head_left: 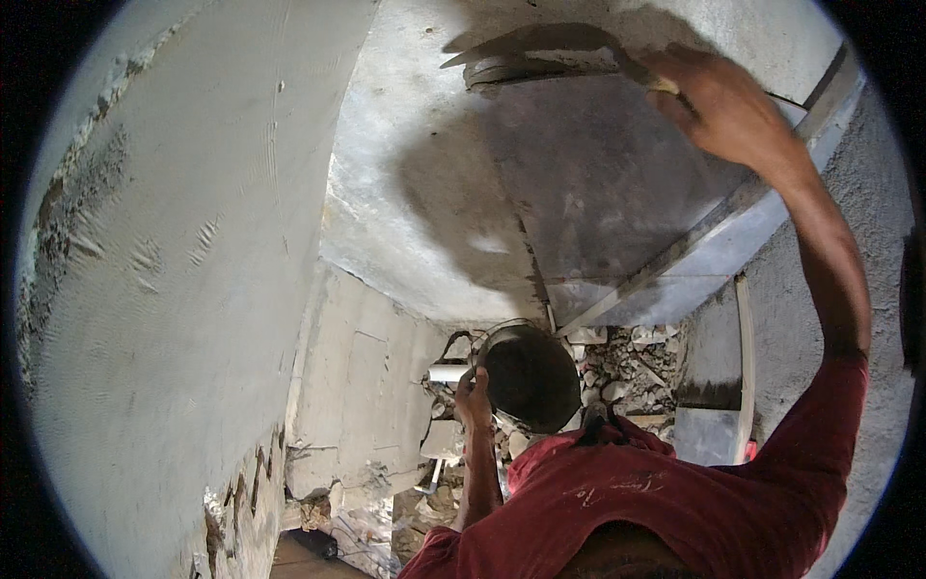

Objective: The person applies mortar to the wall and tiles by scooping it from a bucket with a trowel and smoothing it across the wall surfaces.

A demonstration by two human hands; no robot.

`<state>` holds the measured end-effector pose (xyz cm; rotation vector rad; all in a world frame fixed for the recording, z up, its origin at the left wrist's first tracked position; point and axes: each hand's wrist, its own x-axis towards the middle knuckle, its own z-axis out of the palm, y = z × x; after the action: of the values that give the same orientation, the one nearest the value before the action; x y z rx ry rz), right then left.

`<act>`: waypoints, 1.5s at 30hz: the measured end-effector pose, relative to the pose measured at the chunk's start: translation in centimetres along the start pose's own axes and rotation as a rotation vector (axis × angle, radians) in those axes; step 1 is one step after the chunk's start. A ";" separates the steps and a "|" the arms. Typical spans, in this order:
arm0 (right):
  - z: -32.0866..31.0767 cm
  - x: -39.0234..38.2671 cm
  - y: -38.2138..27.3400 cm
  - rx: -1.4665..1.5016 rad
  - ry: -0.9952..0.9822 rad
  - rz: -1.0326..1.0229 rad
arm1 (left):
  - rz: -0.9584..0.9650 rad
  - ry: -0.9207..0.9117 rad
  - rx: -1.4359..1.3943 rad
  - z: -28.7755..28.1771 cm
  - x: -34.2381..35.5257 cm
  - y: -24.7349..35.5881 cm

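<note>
Crowding the space beyond the red shirt (pixel 656 492), rubble (pixel 646 372) lies around the bucket (pixel 557 376), which hides part of it. A short white pipe (pixel 447 372) sits beside the left hand (pixel 473 400), whose grip curls at the bucket's left rim, fingers partly hidden. Farther out, a pale wall (pixel 193 241) rises at left, and a straight strip (pixel 675 253) slants behind the right wrist. High ahead, the right hand (pixel 719 101) closes around a trowel (pixel 639 72) at the grey surface (pixel 608 183); shadow obscures whether its blade touches.
</note>
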<state>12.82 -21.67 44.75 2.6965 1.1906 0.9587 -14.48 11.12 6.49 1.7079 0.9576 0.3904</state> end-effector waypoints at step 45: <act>-7.8 1.3 6.0 0.137 -0.349 0.298 | 0.107 -0.079 0.047 0.4 0.2 2.2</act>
<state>13.10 -26.53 53.37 3.0399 0.8333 0.4044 -13.20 10.80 8.33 1.8091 0.8265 0.3704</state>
